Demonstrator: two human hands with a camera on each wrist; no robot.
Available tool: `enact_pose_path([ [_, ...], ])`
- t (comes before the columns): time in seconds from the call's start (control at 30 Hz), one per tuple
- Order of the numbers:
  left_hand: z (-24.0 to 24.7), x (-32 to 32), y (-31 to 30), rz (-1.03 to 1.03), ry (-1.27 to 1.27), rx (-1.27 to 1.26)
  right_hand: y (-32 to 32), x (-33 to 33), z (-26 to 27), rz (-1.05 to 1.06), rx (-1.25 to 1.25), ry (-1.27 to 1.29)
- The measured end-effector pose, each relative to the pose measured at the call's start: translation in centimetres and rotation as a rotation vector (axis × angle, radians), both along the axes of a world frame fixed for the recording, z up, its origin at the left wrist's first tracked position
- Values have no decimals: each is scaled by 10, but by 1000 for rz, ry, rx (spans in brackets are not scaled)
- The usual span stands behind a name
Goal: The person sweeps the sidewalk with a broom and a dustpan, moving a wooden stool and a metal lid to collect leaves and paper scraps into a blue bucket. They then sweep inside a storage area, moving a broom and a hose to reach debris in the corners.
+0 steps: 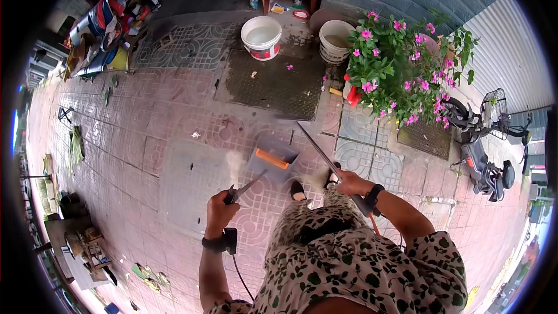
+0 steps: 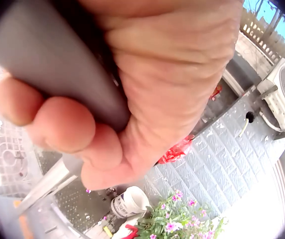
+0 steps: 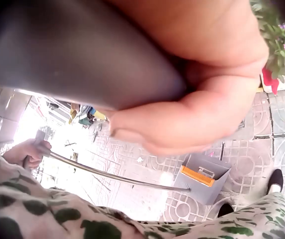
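My left hand (image 1: 220, 212) grips the grey handle (image 2: 57, 59) of a long-handled dustpan (image 1: 280, 146). The pan is grey with an orange comb strip (image 3: 197, 176) and sits low over the paving in front of my feet. My right hand (image 1: 353, 184) is wrapped round the dark grip (image 3: 87, 59) of a broom, whose metal pole (image 1: 315, 149) slants forward and left. At its far end the thin broom head (image 1: 295, 121) looks blurred, just beyond the dustpan near a dark metal cover plate.
Two white buckets (image 1: 261, 36) (image 1: 335, 40) stand ahead, beside a pink-flowered plant (image 1: 386, 64). The metal cover plate (image 1: 267, 84) lies before them. A scooter (image 1: 485, 163) is parked at right; green leaves (image 1: 75, 144) and scraps (image 1: 150, 277) lie at left.
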State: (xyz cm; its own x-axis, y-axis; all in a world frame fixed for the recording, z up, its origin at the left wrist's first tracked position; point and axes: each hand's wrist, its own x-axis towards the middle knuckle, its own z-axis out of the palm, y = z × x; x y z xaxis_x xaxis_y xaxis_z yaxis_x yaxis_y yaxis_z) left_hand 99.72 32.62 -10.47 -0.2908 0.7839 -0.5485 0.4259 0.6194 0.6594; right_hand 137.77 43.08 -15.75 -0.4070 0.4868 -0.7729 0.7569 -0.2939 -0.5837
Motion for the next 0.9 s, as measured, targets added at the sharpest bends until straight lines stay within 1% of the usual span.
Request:
enact_pose_path([
  [0.03,0,1,-1,10,-7,9,-2,-6,2,51,-12,-8],
  [0.07,-1,2,-1,16,-18,20,-7,-5,1,50,-13,-8],
  [0.13,-5,0,-3,11,-19,26,-14,6,4,167,-270,61],
  [0.17,-8,-1,-4,6,-15,29,-15,14,18,-27,-433,171],
  [0.2,-7,-2,-5,6,-20,31,-13,22,34,-28,-430,167],
  [0.27,-7,-2,-7,-7,35,19,-5,37,67,-174,-550,135],
  [0.3,-8,-2,-10,-2,30,16,-6,43,77,-171,-552,129],
  [0.37,-10,-2,-13,-17,17,17,-11,52,89,-283,-461,76],
  [0.4,-9,-1,-15,-14,17,15,-12,51,89,-280,-463,75],
  [0.47,-5,1,-20,-9,38,28,-12,48,88,-331,-324,20],
  [0.5,-6,2,-24,-1,40,28,-11,52,73,-282,-249,46],
  [0.6,2,5,-37,19,61,24,5,57,25,-188,-216,31],
  [0.63,13,10,-40,31,71,-6,6,55,12,-195,-240,64],
  [0.73,20,20,-48,52,93,-50,-6,26,20,-118,-196,72],
  [0.8,16,21,-50,46,100,-63,-19,26,-7,-56,-242,197],
  [0.87,14,19,-49,113,99,-93,-17,26,4,-35,-281,206],
  [0.9,18,19,-48,177,28,-98,-10,31,14,-119,-474,299],
])
